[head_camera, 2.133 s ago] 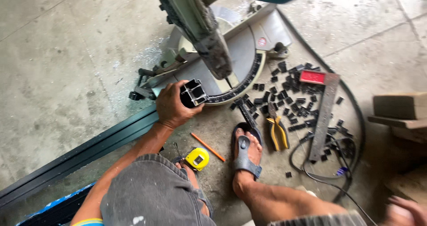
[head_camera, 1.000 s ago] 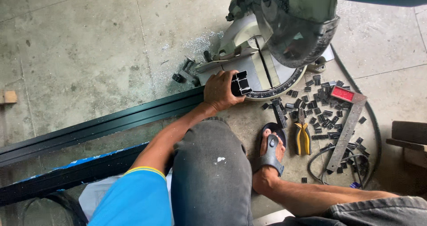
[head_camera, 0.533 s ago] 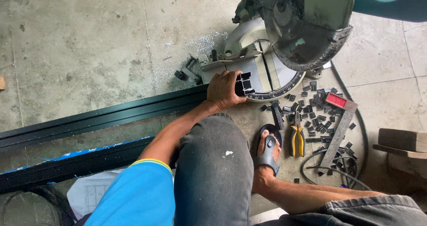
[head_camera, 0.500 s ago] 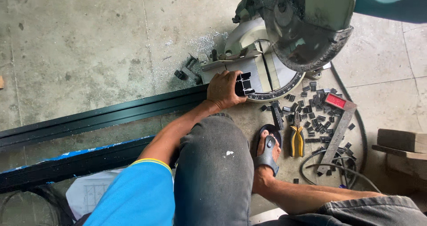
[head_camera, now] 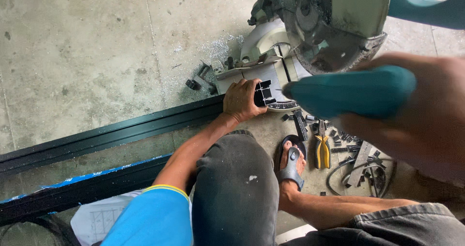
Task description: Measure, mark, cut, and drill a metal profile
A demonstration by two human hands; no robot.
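Yellow-handled pliers (head_camera: 322, 151) lie on the concrete floor (head_camera: 87, 52), just beside a foot in a grey sandal (head_camera: 292, 166). Small black offcuts (head_camera: 334, 132) are scattered around them, and a dark cable (head_camera: 339, 176) loops nearby. A second long dark profile with blue tape (head_camera: 82, 185) lies along the floor at lower left, partly over a white printed sheet (head_camera: 99, 219). Pale metal dust (head_camera: 215, 47) speckles the concrete.

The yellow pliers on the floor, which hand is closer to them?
Probably the right. The right hand, on the saw's teal handle, looms blurred above the yellow pliers; the left hand grips the dark profile at the saw table, farther left.
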